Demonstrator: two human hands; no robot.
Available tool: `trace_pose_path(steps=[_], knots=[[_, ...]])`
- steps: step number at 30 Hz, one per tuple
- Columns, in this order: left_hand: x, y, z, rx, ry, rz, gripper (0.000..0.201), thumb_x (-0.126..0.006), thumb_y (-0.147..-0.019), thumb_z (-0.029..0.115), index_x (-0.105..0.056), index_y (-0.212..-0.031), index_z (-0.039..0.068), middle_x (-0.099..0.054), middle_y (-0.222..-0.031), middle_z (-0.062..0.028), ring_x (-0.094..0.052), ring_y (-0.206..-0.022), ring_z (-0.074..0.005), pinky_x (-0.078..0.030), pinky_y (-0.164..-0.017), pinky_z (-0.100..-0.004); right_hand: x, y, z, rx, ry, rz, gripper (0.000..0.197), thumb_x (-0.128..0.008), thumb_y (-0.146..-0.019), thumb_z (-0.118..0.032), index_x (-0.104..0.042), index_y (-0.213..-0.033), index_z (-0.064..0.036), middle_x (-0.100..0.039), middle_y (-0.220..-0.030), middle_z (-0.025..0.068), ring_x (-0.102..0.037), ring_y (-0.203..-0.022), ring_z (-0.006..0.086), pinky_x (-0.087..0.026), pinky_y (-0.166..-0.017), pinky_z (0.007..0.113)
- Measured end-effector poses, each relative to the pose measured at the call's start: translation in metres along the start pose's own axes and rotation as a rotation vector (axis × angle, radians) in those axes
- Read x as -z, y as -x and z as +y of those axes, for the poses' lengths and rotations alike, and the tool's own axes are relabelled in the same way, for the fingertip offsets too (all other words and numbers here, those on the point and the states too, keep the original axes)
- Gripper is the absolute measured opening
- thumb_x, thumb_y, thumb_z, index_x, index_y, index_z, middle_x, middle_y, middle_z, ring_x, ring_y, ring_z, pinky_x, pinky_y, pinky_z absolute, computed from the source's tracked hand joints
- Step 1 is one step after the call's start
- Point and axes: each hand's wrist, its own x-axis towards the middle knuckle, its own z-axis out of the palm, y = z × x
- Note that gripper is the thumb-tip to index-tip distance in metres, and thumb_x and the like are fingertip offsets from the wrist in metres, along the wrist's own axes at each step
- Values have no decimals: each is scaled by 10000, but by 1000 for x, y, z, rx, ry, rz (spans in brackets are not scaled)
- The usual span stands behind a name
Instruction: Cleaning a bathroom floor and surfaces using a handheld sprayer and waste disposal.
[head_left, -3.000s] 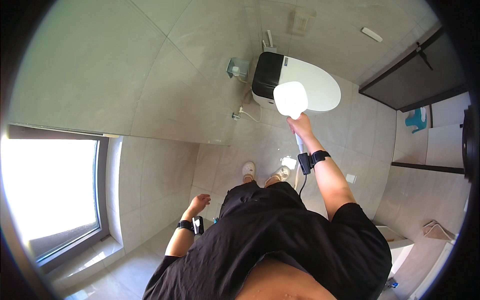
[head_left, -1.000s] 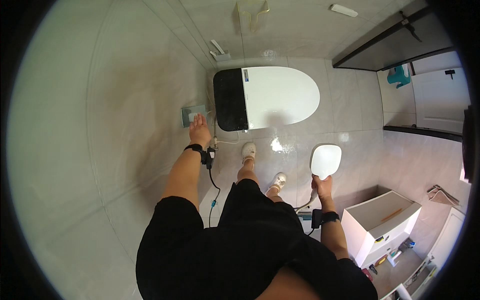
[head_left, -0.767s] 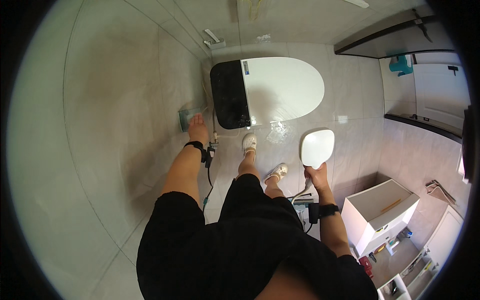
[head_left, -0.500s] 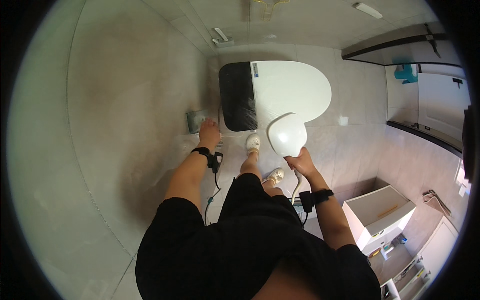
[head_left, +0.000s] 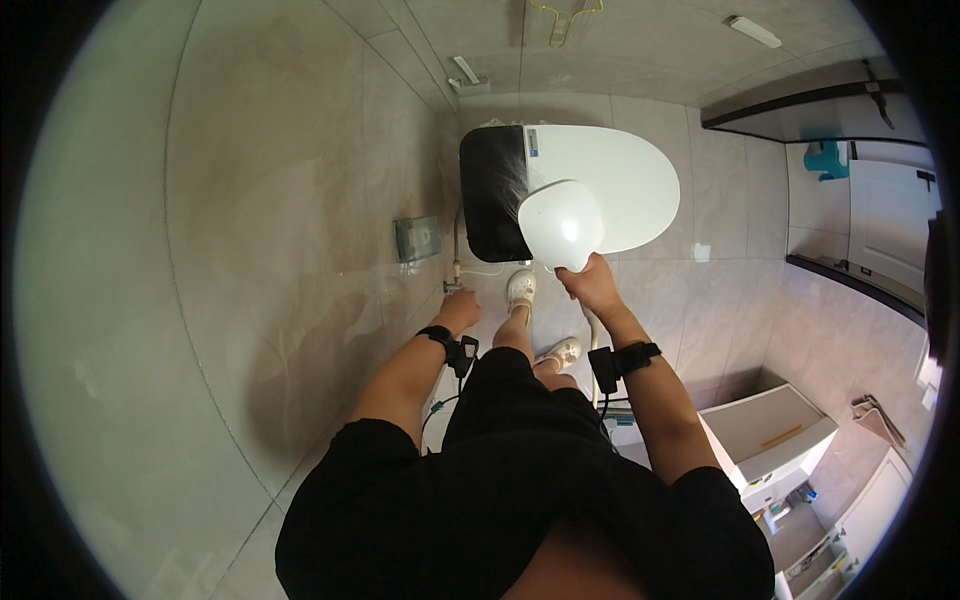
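My right hand (head_left: pixel 592 285) grips the handle of a white shower head (head_left: pixel 562 222), whose broad rounded back faces up. A pale hose (head_left: pixel 594 328) hangs below that hand. The shower head hangs over the near side of a toilet with a white lid (head_left: pixel 625 185) and a black rear section (head_left: pixel 490 195). Pale streaks like water spray show on the black section beside the shower head. My left hand (head_left: pixel 460 311) is low by the left wall, right at a small metal valve (head_left: pixel 453 287) below a thin pipe. Its fingers are mostly hidden from above.
A wall box with a see-through cover (head_left: pixel 418 239) sits above my left hand. My feet in cream clogs (head_left: pixel 521 287) stand near the toilet. A white cabinet (head_left: pixel 770 430) is at the lower right, a black-framed partition (head_left: pixel 850 270) at the right, with a teal container (head_left: pixel 826 160) beyond.
My left hand has left the covered wall box and moved down to the valve. The shower head has moved left and away from me, closer to the black section, and the streaks have shifted with it.
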Motion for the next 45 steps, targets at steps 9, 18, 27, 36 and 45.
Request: trace_pose_path(steps=[9, 18, 27, 36, 45], knots=[[-9, 21, 12, -27, 137, 136, 303, -575, -866, 235, -640, -1079, 28, -619, -1135, -206, -581, -1070, -384, -471, -920, -455, 9, 30, 34, 34, -88, 13, 130, -645, -770, -115, -639, -737, 10, -566, -515, 41, -542, -426, 121, -437, -423, 278], [-17, 84, 30, -151, 189, 227, 313, -549, -860, 221, -646, -1070, 11, -623, -1116, -217, -576, -1062, -386, -461, -938, -445, 15, 18, -64, 267, -114, 9, 117, -638, -774, -95, -612, -742, 14, -559, -525, 45, -532, -424, 128, -426, -425, 274], [-54, 135, 4, -101, 315, 377, 310, -571, -840, 228, -661, -1042, 11, -644, -1051, -228, -590, -1009, -403, -477, -897, -454, -2, 23, -115, 348, -124, -29, 171, -619, -814, -80, -538, -677, -17, -518, -522, 44, -468, -403, 126, -390, -419, 283], [-87, 167, -12, 9, 370, 359, 308, -569, -839, 261, -676, -1007, 25, -668, -987, -212, -617, -957, -392, -497, -854, -453, -20, 32, -124, 383, -70, -61, 178, -614, -813, -81, -540, -663, -20, -507, -506, 44, -479, -407, 129, -388, -413, 279], [-78, 161, -20, 34, 454, 352, 318, -583, -830, 255, -683, -1008, 10, -671, -1019, -217, -625, -983, -379, -500, -883, -426, -25, 33, -121, 406, -92, -55, 160, -628, -793, -93, -574, -674, 0, -532, -513, 49, -511, -422, 128, -401, -416, 286]])
